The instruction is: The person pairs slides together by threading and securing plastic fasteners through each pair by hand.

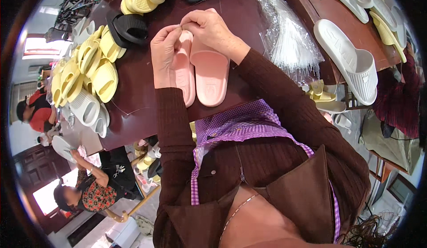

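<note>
A pair of pink slide sandals lies side by side on the dark red table (242, 86), directly before me. The right pink slide (211, 77) shows its strap and sole, while the left pink slide (188, 88) is partly covered by my left hand (164, 54). Above the toe ends my right hand (213, 32) meets the left one. Thumbs and forefingers of both hands are pinched together, tip against tip. Whatever sits between them is too small to make out. My right hand hides part of the right slide's toe end.
Yellow slides (104, 81), black slides (126, 29) and grey slides (84, 108) are heaped at the left. A bundle of clear plastic ties (291, 39) lies at the right, near a white slide (347, 59) at the table edge. A co-worker (95, 190) holds a slide at the lower left.
</note>
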`<state>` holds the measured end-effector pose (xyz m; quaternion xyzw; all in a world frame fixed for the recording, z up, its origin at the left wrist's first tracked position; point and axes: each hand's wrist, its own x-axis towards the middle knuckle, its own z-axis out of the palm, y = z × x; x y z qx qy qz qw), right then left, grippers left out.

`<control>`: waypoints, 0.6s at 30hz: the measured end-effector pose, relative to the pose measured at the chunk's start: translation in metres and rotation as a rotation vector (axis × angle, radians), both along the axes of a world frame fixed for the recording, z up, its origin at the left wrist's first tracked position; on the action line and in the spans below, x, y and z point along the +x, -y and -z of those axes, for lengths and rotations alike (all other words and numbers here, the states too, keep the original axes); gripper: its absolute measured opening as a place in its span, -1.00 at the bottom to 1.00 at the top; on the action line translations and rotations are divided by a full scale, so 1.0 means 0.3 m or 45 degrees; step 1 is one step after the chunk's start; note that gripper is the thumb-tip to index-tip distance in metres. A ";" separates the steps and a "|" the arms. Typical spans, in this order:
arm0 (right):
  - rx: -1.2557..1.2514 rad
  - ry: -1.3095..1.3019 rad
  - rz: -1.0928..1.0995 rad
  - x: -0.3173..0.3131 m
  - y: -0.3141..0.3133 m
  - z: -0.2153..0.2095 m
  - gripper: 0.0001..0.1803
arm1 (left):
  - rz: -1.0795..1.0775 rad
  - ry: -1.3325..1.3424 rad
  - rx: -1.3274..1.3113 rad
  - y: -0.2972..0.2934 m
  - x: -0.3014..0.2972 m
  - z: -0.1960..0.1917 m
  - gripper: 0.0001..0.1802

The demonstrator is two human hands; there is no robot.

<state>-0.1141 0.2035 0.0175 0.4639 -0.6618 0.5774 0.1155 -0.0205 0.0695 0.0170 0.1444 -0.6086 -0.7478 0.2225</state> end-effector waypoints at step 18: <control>0.670 -0.277 -0.046 0.225 -0.110 0.080 -0.63 | -0.272 0.273 -0.341 0.133 0.214 0.111 -0.64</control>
